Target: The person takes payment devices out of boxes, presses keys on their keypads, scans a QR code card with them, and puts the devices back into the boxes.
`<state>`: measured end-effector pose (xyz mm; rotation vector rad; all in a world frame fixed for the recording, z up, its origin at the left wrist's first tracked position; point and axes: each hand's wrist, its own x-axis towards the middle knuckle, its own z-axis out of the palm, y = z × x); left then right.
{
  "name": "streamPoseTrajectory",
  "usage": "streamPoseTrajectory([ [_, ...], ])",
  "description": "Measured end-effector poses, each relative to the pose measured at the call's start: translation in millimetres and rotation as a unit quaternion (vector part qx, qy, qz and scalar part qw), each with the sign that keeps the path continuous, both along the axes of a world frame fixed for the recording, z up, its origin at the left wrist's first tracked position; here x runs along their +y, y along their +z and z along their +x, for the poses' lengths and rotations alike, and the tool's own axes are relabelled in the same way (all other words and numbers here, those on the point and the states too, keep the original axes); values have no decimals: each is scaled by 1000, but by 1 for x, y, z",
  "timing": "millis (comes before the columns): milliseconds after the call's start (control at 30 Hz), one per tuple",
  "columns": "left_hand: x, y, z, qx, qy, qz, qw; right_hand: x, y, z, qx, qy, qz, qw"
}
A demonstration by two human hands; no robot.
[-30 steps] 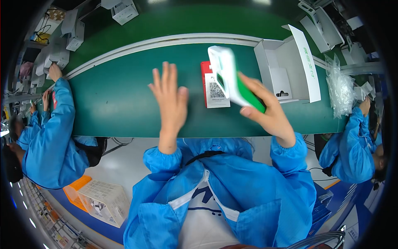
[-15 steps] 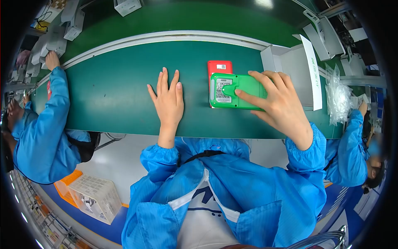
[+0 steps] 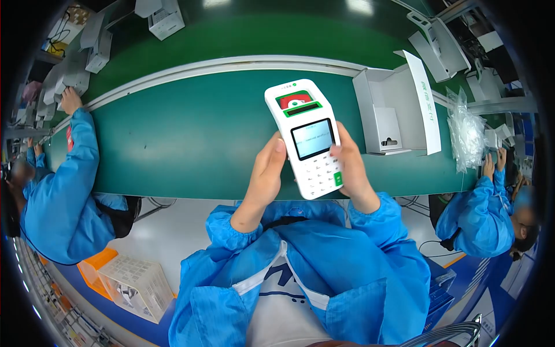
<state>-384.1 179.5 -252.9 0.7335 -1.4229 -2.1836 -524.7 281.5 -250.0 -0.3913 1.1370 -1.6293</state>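
Note:
A white handheld payment terminal (image 3: pixel 303 141) is held up over the green table, its lit screen and keypad facing me. My left hand (image 3: pixel 267 173) grips its left edge, thumb on the side. Around the right edge wraps my right hand (image 3: pixel 351 168), with a finger or thumb near the screen's lower right corner. Through the opening at the device's top, something red shows. The rest of what lies behind the device is hidden.
An open white box (image 3: pixel 376 115) stands on the table (image 3: pixel 173 133) at the right, beside clear plastic bags (image 3: pixel 465 133). Co-workers in blue sit at the left (image 3: pixel 63 191) and right (image 3: pixel 480 214). A crate (image 3: pixel 136 283) is on the floor.
The device has been lifted and turned from its green back to its white front, and moved nearer to me. My left hand has come off the table and taken hold of it.

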Motion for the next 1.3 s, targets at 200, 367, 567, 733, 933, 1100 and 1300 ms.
streamPoseTrajectory([
  [200,3,7,-6,-8,-13,-32,999,16,0,-2,68,40,-63,995],
  [367,6,11,-13,7,-57,-51,997,34,9,-15,70,71,-82,992],
  [567,22,18,-50,32,-44,-60,997,55,12,-12,217,-64,7,974],
  [733,22,21,-103,-73,-161,-211,961,73,8,-24,514,-181,104,832],
  [933,-39,-53,-213,-81,-64,-497,862,103,8,-87,604,-220,159,750],
  [1100,-26,-101,-247,-35,-157,-470,868,110,-9,-136,632,-126,193,740],
  [1300,-42,-64,-243,-87,-121,-416,897,114,-19,-146,688,-71,137,709],
])
